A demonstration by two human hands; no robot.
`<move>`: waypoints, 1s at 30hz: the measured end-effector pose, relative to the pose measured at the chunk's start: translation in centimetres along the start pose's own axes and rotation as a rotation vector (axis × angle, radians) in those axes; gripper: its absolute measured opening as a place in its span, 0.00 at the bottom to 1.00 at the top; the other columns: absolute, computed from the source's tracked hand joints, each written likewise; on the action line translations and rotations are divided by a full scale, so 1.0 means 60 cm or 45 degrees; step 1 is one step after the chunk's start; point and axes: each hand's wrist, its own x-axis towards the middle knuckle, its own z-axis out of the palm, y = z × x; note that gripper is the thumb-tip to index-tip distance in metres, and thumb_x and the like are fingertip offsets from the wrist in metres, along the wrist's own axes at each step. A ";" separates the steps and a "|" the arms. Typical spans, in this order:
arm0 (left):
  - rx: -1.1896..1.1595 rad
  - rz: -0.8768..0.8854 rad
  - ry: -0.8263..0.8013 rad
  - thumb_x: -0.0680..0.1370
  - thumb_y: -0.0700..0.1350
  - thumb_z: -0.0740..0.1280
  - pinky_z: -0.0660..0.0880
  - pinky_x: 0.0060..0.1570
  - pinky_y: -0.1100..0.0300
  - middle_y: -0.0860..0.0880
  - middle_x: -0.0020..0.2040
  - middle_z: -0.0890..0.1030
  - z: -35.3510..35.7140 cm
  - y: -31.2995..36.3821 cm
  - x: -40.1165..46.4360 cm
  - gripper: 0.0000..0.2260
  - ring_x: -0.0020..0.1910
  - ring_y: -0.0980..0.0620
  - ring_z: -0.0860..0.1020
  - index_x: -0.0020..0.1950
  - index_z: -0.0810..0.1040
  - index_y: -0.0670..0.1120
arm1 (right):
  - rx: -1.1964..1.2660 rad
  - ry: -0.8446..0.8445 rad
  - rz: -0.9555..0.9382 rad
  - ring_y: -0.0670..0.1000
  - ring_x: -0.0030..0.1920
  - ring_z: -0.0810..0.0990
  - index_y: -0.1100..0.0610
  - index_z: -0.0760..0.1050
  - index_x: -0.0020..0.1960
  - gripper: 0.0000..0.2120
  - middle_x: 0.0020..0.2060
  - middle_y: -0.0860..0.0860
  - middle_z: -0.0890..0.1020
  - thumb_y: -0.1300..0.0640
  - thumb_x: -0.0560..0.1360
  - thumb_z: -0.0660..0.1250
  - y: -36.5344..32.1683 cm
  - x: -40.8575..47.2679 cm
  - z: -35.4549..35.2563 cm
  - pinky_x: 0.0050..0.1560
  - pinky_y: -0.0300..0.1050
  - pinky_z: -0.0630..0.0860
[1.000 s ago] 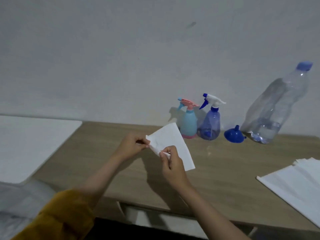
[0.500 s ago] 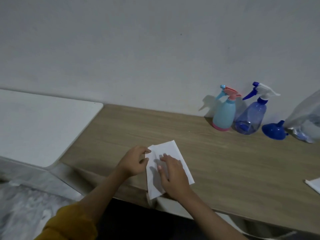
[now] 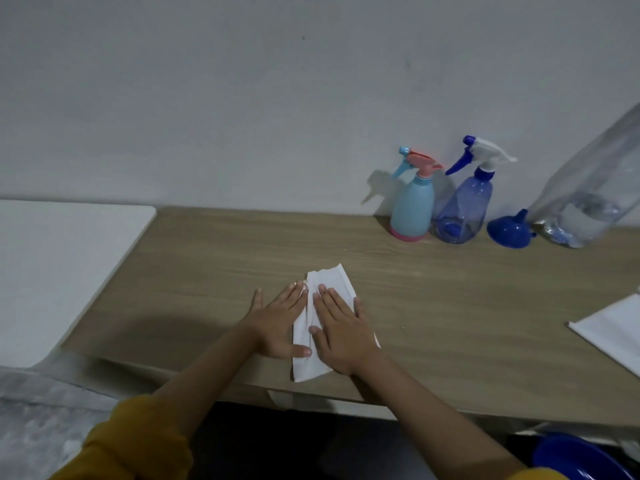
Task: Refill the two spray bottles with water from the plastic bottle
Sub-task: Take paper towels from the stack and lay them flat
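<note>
Two hands press flat on a folded white tissue [image 3: 323, 327] that lies on the wooden tabletop [image 3: 214, 258], close to its near edge. With the tissue as the landmark: the left hand [image 3: 277, 322] lies palm down along its left edge, fingers [image 3: 294, 294] stretched out straight and slightly spread, the thumb reaching onto the paper; it grips nothing. The right hand [image 3: 341, 332] lies palm down on top of the tissue, fingers [image 3: 327, 299] extended and close together, also gripping nothing. A mustard-coloured sleeve [image 3: 131, 441] covers the left forearm near the bottom of the view.

Beyond the tissue and to its right, against the pale wall [image 3: 277, 98], stand the two spray bottles side by side, nearly touching: a light blue spray bottle [image 3: 412, 206] with a pink trigger head and pink base, and just right of it a clear blue spray bottle [image 3: 465, 209] with a white and blue trigger head. Both are upright with heads on. Right of these, a dark blue funnel [image 3: 509, 232] sits mouth down on the tabletop. Further right, the large clear plastic bottle [image 3: 585, 206] has some water in its lower part, its top cut off by the frame edge.

Far right of the tissue lies a stack of white paper [image 3: 613, 332]. Left of the tissue, a white surface [image 3: 62, 265] adjoins the tabletop
</note>
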 end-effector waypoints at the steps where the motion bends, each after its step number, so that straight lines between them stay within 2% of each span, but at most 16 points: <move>1: 0.000 0.011 -0.005 0.69 0.74 0.57 0.35 0.68 0.32 0.53 0.74 0.29 -0.006 0.008 0.014 0.51 0.75 0.55 0.33 0.76 0.31 0.48 | 0.005 0.023 0.024 0.46 0.77 0.42 0.53 0.44 0.78 0.36 0.78 0.48 0.45 0.38 0.74 0.36 0.016 -0.003 -0.005 0.74 0.58 0.38; 10: 0.134 0.171 0.009 0.69 0.73 0.59 0.37 0.70 0.32 0.52 0.77 0.34 -0.067 0.135 0.116 0.51 0.76 0.54 0.36 0.77 0.35 0.49 | -0.015 0.105 0.224 0.47 0.78 0.46 0.54 0.47 0.78 0.37 0.78 0.49 0.49 0.39 0.73 0.35 0.140 -0.050 -0.054 0.73 0.62 0.41; 16: 0.172 0.279 0.018 0.69 0.73 0.58 0.36 0.69 0.33 0.51 0.77 0.33 -0.071 0.232 0.143 0.51 0.76 0.53 0.36 0.77 0.33 0.48 | -0.035 0.119 0.338 0.47 0.78 0.46 0.54 0.46 0.78 0.36 0.78 0.49 0.49 0.39 0.74 0.36 0.207 -0.128 -0.080 0.73 0.62 0.41; 20: 0.189 0.351 0.045 0.69 0.74 0.57 0.36 0.68 0.33 0.50 0.78 0.35 -0.065 0.317 0.157 0.51 0.76 0.53 0.36 0.77 0.35 0.47 | -0.065 0.172 0.392 0.47 0.77 0.49 0.55 0.50 0.78 0.35 0.78 0.49 0.51 0.40 0.75 0.38 0.257 -0.191 -0.093 0.73 0.62 0.43; 27: 0.171 0.384 0.092 0.69 0.75 0.55 0.34 0.68 0.35 0.49 0.78 0.37 -0.049 0.448 0.175 0.51 0.77 0.53 0.37 0.77 0.36 0.45 | -0.119 0.134 0.365 0.43 0.76 0.43 0.55 0.47 0.78 0.34 0.76 0.45 0.44 0.40 0.76 0.37 0.341 -0.282 -0.123 0.71 0.58 0.36; 30: 0.170 0.364 0.124 0.69 0.75 0.55 0.34 0.68 0.34 0.48 0.78 0.37 -0.043 0.492 0.179 0.51 0.77 0.53 0.37 0.77 0.37 0.45 | -0.115 0.108 0.347 0.42 0.75 0.40 0.55 0.47 0.78 0.34 0.77 0.46 0.45 0.40 0.76 0.36 0.375 -0.308 -0.133 0.72 0.56 0.36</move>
